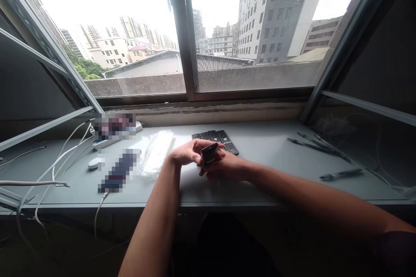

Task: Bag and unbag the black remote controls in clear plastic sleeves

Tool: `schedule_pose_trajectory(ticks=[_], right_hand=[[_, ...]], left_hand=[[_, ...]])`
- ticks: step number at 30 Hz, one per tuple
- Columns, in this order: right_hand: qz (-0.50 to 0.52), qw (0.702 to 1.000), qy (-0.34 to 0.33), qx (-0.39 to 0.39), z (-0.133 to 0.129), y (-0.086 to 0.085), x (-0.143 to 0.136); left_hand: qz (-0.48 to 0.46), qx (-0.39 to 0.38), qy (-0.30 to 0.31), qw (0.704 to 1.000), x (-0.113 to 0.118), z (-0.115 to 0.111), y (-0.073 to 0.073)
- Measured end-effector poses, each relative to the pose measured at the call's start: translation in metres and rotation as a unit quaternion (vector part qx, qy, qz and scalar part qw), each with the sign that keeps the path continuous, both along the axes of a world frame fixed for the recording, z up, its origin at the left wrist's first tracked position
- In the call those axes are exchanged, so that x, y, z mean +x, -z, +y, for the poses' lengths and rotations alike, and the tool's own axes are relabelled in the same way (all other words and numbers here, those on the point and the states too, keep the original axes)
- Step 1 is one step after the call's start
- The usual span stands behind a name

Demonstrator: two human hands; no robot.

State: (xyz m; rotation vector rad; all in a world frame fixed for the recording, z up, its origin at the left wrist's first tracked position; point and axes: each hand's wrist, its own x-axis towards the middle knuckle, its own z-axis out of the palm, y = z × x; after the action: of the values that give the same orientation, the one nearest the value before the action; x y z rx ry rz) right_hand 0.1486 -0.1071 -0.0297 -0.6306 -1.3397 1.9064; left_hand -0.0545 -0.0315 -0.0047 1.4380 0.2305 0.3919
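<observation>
Both hands are together over the middle of the desk, around a black remote control [209, 150] seen nearly end-on. My left hand [187, 152] is closed on it from the left, the thumb near its side and the fingers over the far side. From the right and below, my right hand [229, 166] grips it too, its fingers partly hidden behind it. Just beyond the hands, several black remote controls [227, 139] lie side by side on the desk, partly covered by my left hand.
Left of the hands lies a clear plastic bag [156, 152] with white contents. A blurred-out phone-like thing [118, 172], a white mouse-like object [94, 163], a power strip [107, 139] and cables are farther left. Several pens [340, 175] lie on the right, beside the metal frame [367, 106].
</observation>
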Motion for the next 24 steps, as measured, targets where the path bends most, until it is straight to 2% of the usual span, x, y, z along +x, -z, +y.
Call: schedule_pose_trajectory(ticks=[5,10,14,16,18,24], right_hand=[[0.005,1.000,-0.004,-0.026,0.001,-0.004,0.001],[-0.014,1.000,-0.011,-0.025,0.000,-0.006,0.000],[-0.014,1.000,-0.027,-0.008,-0.002,-0.005,0.000],[-0.005,0.999,-0.036,-0.011,-0.002,-0.005,0.001],[0.009,0.999,-0.040,-0.018,-0.002,-0.006,0.002],[0.039,0.997,-0.067,-0.013,-0.005,-0.012,0.004]], left_hand=[[-0.031,-0.027,-0.097,0.994,0.003,-0.001,0.004],[-0.049,-0.046,-0.189,0.980,0.010,-0.003,0.001],[-0.022,-0.024,-0.333,0.942,0.018,-0.003,0.000],[-0.027,-0.013,-0.374,0.927,0.021,-0.003,-0.002],[-0.051,-0.030,-0.368,0.928,0.024,-0.003,-0.005],[-0.118,-0.095,-0.293,0.944,0.025,-0.008,-0.014]])
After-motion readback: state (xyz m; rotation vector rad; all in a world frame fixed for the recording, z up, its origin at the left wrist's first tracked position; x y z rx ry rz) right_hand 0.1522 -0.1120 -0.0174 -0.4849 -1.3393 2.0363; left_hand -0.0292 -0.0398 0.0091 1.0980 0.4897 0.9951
